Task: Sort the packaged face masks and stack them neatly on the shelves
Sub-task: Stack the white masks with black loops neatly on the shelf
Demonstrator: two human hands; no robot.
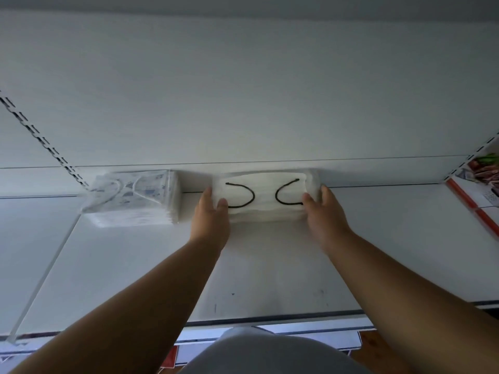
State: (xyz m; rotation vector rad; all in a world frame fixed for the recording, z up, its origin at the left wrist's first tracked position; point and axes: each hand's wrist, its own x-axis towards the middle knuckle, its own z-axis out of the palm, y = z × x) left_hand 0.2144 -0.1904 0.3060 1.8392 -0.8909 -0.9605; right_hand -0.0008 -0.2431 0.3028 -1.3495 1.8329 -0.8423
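Item: flat white metal shelf (270,265), seen from above and in front. Its front edge ran as a grey strip just before the person's body; its rear edge met the white back panel (243,90) along a thin dark seam. A slim white divider rail (46,268) crossed the shelf on the left, running from the front edge toward the back. A slotted upright strip (40,136) climbed the panel at the left, another at the far right. Open shelf lay in front of the packs, between the two forearms, and broadly to the right.

Item: clear-wrapped stack of white face masks with black ear loops (266,201), lying flat at the rear of the shelf, close to the back panel. The left hand (212,211) held its left end, thumb on top and fingers alongside; the right hand (322,211) held its right end likewise. Both grips were closed narrowly on the stack.

Item: clear-wrapped stack of white face masks with blue print and white ear loops (132,201), lying near the first stack on its left, a gap of bare shelf between them, its left corner at the divider rail.

Item: red-edged neighbouring shelf with colourful packaged goods (483,174), at the far right; contents blurred.
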